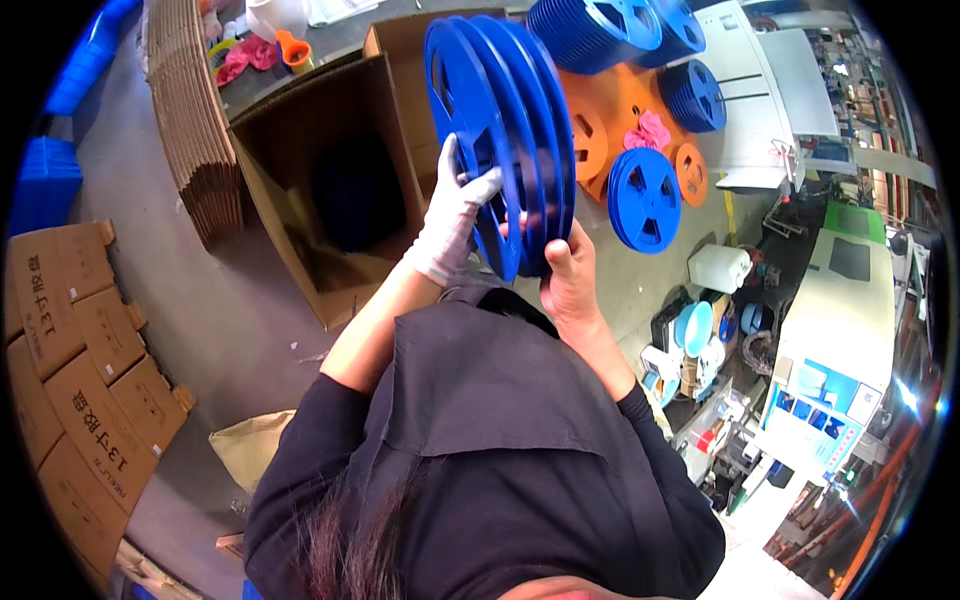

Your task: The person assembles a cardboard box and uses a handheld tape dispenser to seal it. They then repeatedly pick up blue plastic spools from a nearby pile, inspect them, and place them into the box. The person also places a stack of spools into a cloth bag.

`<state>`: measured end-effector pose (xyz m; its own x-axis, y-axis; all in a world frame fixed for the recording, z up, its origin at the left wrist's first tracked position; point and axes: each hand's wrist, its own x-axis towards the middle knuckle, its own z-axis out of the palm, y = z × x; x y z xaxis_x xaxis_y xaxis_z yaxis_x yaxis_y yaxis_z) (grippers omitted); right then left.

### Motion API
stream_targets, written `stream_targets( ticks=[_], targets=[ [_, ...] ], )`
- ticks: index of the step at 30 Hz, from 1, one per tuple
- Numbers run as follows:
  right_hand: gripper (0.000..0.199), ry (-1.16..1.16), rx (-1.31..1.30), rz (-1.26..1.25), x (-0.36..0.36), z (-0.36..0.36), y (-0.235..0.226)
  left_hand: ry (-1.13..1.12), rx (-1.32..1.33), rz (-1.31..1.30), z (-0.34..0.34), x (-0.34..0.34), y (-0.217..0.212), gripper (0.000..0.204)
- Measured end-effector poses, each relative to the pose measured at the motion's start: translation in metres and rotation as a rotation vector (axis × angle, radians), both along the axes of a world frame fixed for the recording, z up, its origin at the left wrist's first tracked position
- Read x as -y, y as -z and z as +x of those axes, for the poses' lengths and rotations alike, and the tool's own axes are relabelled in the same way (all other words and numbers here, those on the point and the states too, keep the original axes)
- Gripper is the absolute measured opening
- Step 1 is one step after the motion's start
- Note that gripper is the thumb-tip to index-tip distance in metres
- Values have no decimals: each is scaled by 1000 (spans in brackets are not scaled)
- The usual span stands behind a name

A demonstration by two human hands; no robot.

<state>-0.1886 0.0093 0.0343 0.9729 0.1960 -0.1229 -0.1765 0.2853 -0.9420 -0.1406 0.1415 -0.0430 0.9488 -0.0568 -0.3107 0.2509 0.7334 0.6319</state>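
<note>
Several blue plastic reels [535,130] are held together on edge in front of me, their round faces turned sideways. My left hand [450,215], in a white glove, grips the left face of the bundle with fingers at the hub openings. My bare right hand [570,280] is closed around the lower right rims, its thumb along the outside and its fingertips partly hidden behind the reels. Left of the bundle stands an open cardboard box [290,235], with dark blue contents [360,195] deep inside. More blue reels [645,205] lie stacked on the right.
Tall stacks of blue reels [595,35] stand on an orange surface [612,92], near a pink cloth [648,131] and an orange disc [692,172]. Flattened cardboard [185,115] leans left of the box. Cartons [85,360] are piled at far left; a pale machine [835,310] stands right.
</note>
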Motion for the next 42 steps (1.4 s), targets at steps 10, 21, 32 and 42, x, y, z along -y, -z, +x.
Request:
stream_targets(
  ticks=[10, 21, 32, 42],
  targets=[
    [38, 522, -119, -400, 49, 7, 10, 117, 128, -852, -50, -81, 12, 80],
    [32, 627, -199, -147, 100, 22, 18, 192, 310, -1154, -39, -77, 10, 83],
    [25, 519, -190, 64, 89, 29, -3, 135, 233, -1194, -33, -97, 3, 90],
    [25, 338, -97, 408, 119, 21, 2, -47, 392, -942, -59, -134, 8, 86]
  ],
)
